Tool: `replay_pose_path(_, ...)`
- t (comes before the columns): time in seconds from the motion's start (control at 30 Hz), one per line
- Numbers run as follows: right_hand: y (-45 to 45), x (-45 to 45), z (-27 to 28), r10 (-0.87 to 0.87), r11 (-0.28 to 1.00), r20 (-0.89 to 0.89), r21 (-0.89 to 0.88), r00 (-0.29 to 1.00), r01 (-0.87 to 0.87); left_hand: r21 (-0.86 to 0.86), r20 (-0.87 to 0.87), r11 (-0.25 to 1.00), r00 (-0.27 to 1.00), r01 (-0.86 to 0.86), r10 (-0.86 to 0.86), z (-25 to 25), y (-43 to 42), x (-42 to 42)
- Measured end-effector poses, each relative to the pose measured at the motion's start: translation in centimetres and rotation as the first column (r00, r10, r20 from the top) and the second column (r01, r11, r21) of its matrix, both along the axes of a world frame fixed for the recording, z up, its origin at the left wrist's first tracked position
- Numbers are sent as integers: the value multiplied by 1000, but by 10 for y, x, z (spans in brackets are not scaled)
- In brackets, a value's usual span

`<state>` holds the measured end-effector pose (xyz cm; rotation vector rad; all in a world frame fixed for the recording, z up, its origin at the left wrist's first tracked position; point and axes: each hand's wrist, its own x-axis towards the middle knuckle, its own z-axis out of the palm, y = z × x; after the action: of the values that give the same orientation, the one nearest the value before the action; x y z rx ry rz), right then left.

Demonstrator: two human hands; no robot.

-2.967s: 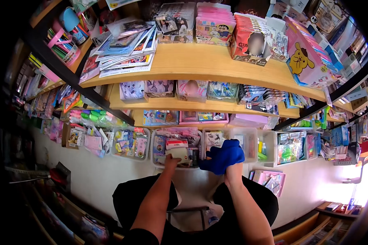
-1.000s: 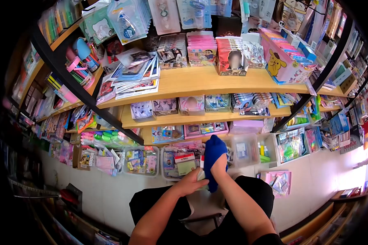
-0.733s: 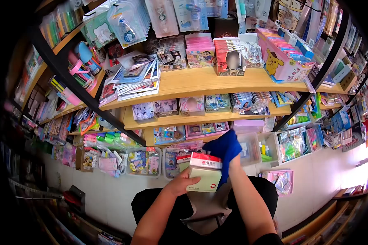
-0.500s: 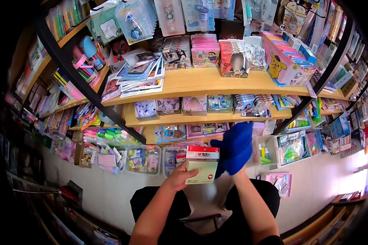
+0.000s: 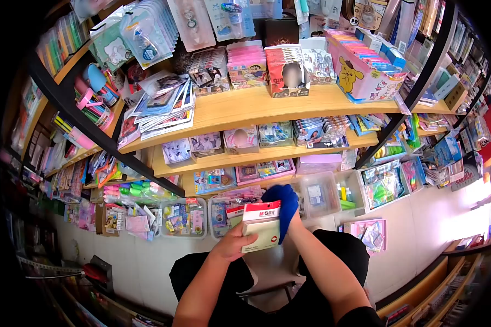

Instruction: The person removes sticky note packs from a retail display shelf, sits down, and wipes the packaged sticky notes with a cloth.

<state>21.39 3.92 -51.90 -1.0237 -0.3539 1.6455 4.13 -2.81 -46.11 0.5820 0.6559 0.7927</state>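
Note:
My left hand (image 5: pixel 230 245) is closed on a flat packet of pale green sticky notes (image 5: pixel 261 235), its thumb lying across the front. The packet has a red and white header card at its top and a small red mark at its lower right. Behind it, to the left, part of another red-topped packet (image 5: pixel 235 212) shows. A blue cloth (image 5: pixel 285 203) is in my right hand (image 5: pixel 294 222), bunched over the fingers and against the packet's right edge. The cloth hides most of those fingers.
In front stand wooden shelves (image 5: pixel 229 111) with card packs, boxes and loose cards. Below are clear plastic bins (image 5: pixel 185 235) of small goods. A pink tray (image 5: pixel 386 240) lies on the floor at right. Black metal posts (image 5: pixel 101 131) frame the shelves.
The blue cloth has moved down and left, from hanging spread beside the packet to wrapping its right edge. A second red-topped packet shows more clearly behind. The view has shifted slightly.

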Motion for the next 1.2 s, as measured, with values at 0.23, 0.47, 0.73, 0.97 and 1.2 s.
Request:
replay_pose_path(0.23,-1,-3,60,-205,973,-370,26,906,231,40,194,994,977,-104,94,16,3,-22)
replay_pose_path(0.47,-9,-6,36,-216,831,715,493,665,-260,120,28,985,992,-122,120,17,7,-19)
replay_pose_path(0.73,-17,-10,35,-160,958,532,287,831,1,62,11,998,1000,-26,26,7,1,3)
replay_pose_path(0.97,5,17,18,-168,967,-293,135,941,215,73,210,991,973,-111,94,19,6,-11)
replay_pose_path(1.2,-18,10,125,30,933,-91,359,995,5,86,91,980,981,-178,170,19,11,-13)
